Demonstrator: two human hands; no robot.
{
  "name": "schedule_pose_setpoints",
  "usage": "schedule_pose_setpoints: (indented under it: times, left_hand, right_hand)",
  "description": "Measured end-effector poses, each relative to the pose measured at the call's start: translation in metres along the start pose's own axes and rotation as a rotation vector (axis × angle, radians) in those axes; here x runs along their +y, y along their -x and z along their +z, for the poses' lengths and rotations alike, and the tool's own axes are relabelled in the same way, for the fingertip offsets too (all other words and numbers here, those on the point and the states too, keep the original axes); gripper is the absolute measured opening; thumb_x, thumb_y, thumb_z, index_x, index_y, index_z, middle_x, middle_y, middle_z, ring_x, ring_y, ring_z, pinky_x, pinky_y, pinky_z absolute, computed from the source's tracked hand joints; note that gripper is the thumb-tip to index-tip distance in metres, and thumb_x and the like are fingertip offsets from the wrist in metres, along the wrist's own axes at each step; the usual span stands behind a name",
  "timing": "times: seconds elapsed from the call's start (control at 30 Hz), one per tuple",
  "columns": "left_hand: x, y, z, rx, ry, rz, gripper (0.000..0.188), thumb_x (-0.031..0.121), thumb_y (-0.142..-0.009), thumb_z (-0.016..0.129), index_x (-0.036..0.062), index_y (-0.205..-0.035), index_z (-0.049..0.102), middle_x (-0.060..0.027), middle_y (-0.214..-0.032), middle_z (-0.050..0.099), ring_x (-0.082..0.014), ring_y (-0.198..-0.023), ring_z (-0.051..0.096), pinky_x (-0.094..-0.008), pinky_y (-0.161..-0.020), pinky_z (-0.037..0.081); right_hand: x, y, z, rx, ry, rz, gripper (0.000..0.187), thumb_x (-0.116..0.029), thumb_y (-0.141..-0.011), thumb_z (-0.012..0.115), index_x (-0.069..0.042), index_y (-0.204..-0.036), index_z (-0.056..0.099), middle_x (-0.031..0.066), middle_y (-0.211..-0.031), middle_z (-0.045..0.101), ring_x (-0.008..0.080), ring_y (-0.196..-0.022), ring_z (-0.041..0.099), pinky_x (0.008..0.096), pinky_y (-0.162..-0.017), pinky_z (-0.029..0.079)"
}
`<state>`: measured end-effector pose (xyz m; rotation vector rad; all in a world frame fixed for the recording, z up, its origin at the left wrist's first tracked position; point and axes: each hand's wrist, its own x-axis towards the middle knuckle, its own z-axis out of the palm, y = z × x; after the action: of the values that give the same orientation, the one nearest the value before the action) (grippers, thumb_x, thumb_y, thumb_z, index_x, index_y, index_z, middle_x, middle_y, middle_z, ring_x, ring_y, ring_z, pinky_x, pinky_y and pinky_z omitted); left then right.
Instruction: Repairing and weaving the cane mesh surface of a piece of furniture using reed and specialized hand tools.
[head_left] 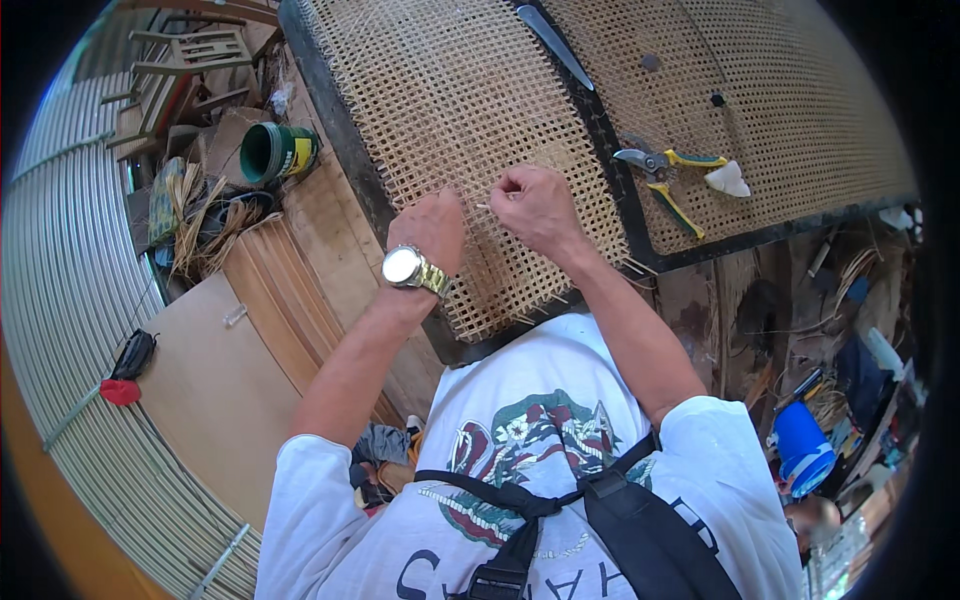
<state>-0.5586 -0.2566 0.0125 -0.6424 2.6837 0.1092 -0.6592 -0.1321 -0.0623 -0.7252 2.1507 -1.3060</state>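
Note:
A panel of woven cane point(470, 120) in a dark frame point(345, 120) lies before me. Over its near part, my left hand point(430, 228), with a metal watch at the wrist, is closed against the weave; whatever its fingers grip is hidden. Just to the right, my right hand point(538, 207) pinches a thin pale cane strand point(483, 206), of which only a short end shows. Loose strand ends stick out along the panel's near edge. On the adjoining cane panel point(790, 90) lie yellow-handled pruning shears point(660, 165) and a white lump point(728, 180).
A knife blade point(556, 46) lies across the far frame bar. Two small dark pieces, one a dark nub point(717, 99), rest on the right panel. To the left are a green bucket point(270, 153), stacked wooden chairs point(190, 60) and a board point(215, 370). A blue bucket point(805, 450) stands lower right, near a person.

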Motion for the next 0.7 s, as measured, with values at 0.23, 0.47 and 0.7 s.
schedule_pose_setpoints:
  times: [0.23,0.47,0.7]
  left_hand:
    - [-0.008,-0.008,0.001,-0.085,0.009,0.008,0.012,0.012,-0.091,0.060,0.0026,-0.091,0.066,-0.0197,-0.086,0.070,-0.0370,-0.083,0.071,-0.0458,-0.073,0.057]
    - [0.000,-0.024,-0.026,-0.279,0.081,-0.098,0.018,0.017,-0.090,0.063,0.0018,-0.090,0.073,-0.0209,-0.090,0.072,-0.0368,-0.088,0.072,-0.0453,-0.076,0.058]
    - [-0.019,-0.030,-0.019,-0.286,0.056,-0.093,0.044,0.046,-0.094,0.059,0.0042,-0.095,0.072,-0.0200,-0.092,0.072,-0.0381,-0.091,0.070,-0.0484,-0.079,0.056]
  right_hand:
    - [0.001,0.002,0.003,-0.088,0.011,0.109,0.018,-0.019,-0.083,0.063,-0.004,-0.080,0.071,0.0154,-0.082,0.070,0.0320,-0.074,0.068,0.0413,-0.071,0.055]
    - [0.007,0.000,0.015,-0.088,-0.066,0.064,0.019,-0.020,-0.084,0.063,-0.003,-0.082,0.071,0.0156,-0.086,0.071,0.0312,-0.077,0.069,0.0414,-0.073,0.054]
    - [-0.011,0.010,0.023,0.047,0.232,-0.146,0.015,-0.021,-0.082,0.065,-0.008,-0.080,0.071,0.0089,-0.097,0.063,0.0282,-0.093,0.059,0.0445,-0.086,0.044]
